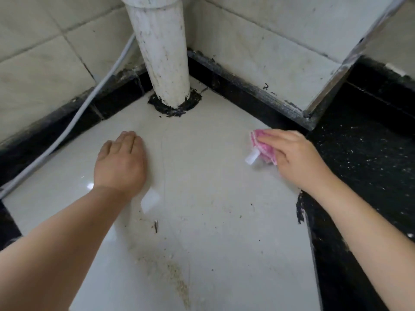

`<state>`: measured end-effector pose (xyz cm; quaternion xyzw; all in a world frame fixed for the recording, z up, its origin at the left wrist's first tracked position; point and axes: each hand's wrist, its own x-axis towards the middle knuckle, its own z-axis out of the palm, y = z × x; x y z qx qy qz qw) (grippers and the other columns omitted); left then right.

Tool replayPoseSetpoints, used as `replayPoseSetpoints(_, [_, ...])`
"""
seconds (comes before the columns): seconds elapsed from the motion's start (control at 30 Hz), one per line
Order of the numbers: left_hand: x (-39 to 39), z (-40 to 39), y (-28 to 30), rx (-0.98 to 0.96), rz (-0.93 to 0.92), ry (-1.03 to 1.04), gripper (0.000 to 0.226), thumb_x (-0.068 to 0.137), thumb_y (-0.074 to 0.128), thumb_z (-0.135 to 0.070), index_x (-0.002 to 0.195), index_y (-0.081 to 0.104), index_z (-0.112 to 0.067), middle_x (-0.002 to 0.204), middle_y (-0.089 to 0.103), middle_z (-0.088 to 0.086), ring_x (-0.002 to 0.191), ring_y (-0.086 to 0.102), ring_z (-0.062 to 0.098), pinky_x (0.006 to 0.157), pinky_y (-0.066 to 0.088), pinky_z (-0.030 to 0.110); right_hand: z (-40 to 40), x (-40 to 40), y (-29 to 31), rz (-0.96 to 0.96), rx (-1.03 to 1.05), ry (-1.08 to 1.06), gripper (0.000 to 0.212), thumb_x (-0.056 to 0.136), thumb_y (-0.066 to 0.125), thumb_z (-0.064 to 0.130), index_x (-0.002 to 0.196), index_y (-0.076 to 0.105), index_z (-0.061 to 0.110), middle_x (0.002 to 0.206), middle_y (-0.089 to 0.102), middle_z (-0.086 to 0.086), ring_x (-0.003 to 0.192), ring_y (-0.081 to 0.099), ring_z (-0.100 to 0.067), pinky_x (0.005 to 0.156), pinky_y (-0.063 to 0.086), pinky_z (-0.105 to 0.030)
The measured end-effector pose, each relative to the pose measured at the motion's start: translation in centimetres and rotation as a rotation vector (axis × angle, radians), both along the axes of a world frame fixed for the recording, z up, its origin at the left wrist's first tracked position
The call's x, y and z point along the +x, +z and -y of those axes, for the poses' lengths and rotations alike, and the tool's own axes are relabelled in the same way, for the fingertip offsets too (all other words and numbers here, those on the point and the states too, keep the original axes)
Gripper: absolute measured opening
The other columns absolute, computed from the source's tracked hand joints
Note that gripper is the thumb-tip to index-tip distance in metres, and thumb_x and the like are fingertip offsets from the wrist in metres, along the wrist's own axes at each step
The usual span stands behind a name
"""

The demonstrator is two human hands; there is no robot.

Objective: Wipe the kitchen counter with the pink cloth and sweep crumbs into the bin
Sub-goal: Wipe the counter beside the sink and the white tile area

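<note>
The glossy white counter [213, 187] fills the middle of the view. My right hand [296, 158] presses the bunched pink cloth [263, 145] onto it near the right edge, fingers curled over the cloth. A white tag [251, 157] sticks out from under the cloth. My left hand [120, 162] lies flat on the counter with straight fingers and holds nothing. A trail of pale crumbs [170, 274] lies near the front, with dark specks and a small sliver [156, 226] between my arms. No bin is in view.
A stained white pipe [161, 52] rises from the counter's back corner, sealed with black filler. A black speckled border [363, 158] runs along the right. A white cable [67, 129] slants down the tiled wall at the left.
</note>
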<state>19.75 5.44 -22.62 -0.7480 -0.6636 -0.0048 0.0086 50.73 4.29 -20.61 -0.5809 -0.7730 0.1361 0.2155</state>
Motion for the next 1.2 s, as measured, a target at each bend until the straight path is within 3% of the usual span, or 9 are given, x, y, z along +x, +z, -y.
replayPoseSetpoints(0.07, [0.6, 0.0, 0.7, -0.05, -0.083, 0.045, 0.047, 0.092, 0.021, -0.01, 0.136, 0.031, 0.001, 0.147, 0.027, 0.017, 0.137, 0.021, 0.029, 0.11, 0.013, 0.044, 0.1, 1.0, -1.6, 0.112, -0.009, -0.101, 0.04, 0.075, 0.049, -0.003, 0.111, 0.064, 0.005, 0.119, 0.06, -0.014, 0.098, 0.053, -0.04, 0.085, 0.043, -0.044])
replayPoseSetpoints(0.13, [1.2, -0.1, 1.0, -0.076, -0.076, 0.07, 0.049, 0.093, 0.022, -0.009, 0.142, 0.02, -0.004, 0.152, 0.016, 0.01, 0.14, 0.009, 0.023, 0.112, 0.006, 0.037, 2.0, 0.5, -2.8, 0.134, 0.042, -0.138, 0.047, 0.066, 0.05, -0.008, 0.106, 0.066, 0.009, 0.117, 0.062, -0.012, 0.098, 0.051, -0.032, 0.076, 0.043, -0.043])
replayPoseSetpoints(0.27, [2.7, 0.7, 0.6, -0.033, 0.08, -0.071, 0.046, 0.086, 0.032, -0.006, 0.129, 0.04, 0.009, 0.139, 0.038, 0.025, 0.13, 0.033, 0.039, 0.106, 0.025, 0.045, 7.8, -2.8, -2.8, -0.022, 0.095, 0.007, 0.041, 0.069, 0.052, -0.002, 0.098, 0.061, 0.025, 0.111, 0.065, -0.003, 0.095, 0.044, -0.018, 0.075, 0.039, -0.03])
replayPoseSetpoints(0.4, [5.4, 1.8, 0.2, -0.067, 0.192, -0.246, 0.048, 0.089, 0.031, -0.016, 0.127, 0.044, 0.01, 0.135, 0.042, 0.027, 0.126, 0.038, 0.042, 0.103, 0.024, 0.043, 7.8, -3.8, 0.1, -0.237, 0.091, 0.204, 0.037, 0.08, 0.038, 0.01, 0.098, 0.07, 0.006, 0.112, 0.06, 0.0, 0.093, 0.048, -0.016, 0.086, 0.036, -0.018])
replayPoseSetpoints(0.53, [7.0, 2.5, -0.2, -0.175, 0.177, -0.116, 0.049, 0.099, 0.019, -0.024, 0.145, 0.012, -0.007, 0.154, 0.006, 0.006, 0.141, 0.002, 0.018, 0.111, 0.0, 0.029, 1.9, 1.9, -0.1, 0.013, 0.084, -0.121, 0.028, 0.087, 0.047, 0.009, 0.108, 0.066, 0.008, 0.117, 0.062, -0.008, 0.101, 0.05, -0.032, 0.088, 0.035, -0.03])
replayPoseSetpoints(0.63, [7.1, 2.8, 0.0, -0.204, 0.18, -0.095, 0.049, 0.099, 0.017, -0.025, 0.145, 0.008, -0.008, 0.154, 0.002, 0.005, 0.141, -0.002, 0.016, 0.111, -0.003, 0.028, 1.9, 4.2, -2.6, 0.096, 0.003, -0.202, 0.04, 0.081, 0.051, -0.008, 0.113, 0.064, 0.013, 0.122, 0.059, -0.008, 0.103, 0.047, -0.039, 0.093, 0.038, -0.046])
replayPoseSetpoints(0.73, [7.1, 2.9, 0.1, -0.227, 0.185, -0.092, 0.05, 0.099, 0.017, -0.025, 0.145, 0.008, -0.008, 0.154, 0.001, 0.005, 0.141, -0.003, 0.016, 0.111, -0.004, 0.027, 5.7, 2.8, -3.0, 0.055, 0.055, -0.182, 0.038, 0.075, 0.044, -0.004, 0.099, 0.069, 0.009, 0.114, 0.063, -0.011, 0.092, 0.052, -0.039, 0.077, 0.046, -0.056])
replayPoseSetpoints(0.97, [7.4, 2.8, 0.3, -0.235, 0.189, -0.091, 0.048, 0.098, 0.02, -0.021, 0.144, 0.013, -0.006, 0.154, 0.005, 0.007, 0.141, 0.001, 0.019, 0.112, 0.002, 0.032, 10.5, -0.2, 0.5, -0.162, 0.032, 0.058, 0.043, 0.079, 0.033, 0.011, 0.103, 0.068, 0.009, 0.113, 0.057, 0.006, 0.097, 0.049, -0.013, 0.092, 0.033, -0.011])
replayPoseSetpoints(1.2, [7.2, 2.2, 0.4, -0.284, 0.241, -0.084, 0.046, 0.098, 0.026, -0.017, 0.142, 0.021, -0.005, 0.153, 0.01, 0.008, 0.141, 0.005, 0.022, 0.112, 0.005, 0.034, 9.4, 0.8, -1.9, 0.102, 0.036, -0.321, 0.039, 0.073, 0.04, 0.003, 0.098, 0.069, 0.009, 0.114, 0.064, -0.008, 0.085, 0.054, -0.032, 0.072, 0.044, -0.037])
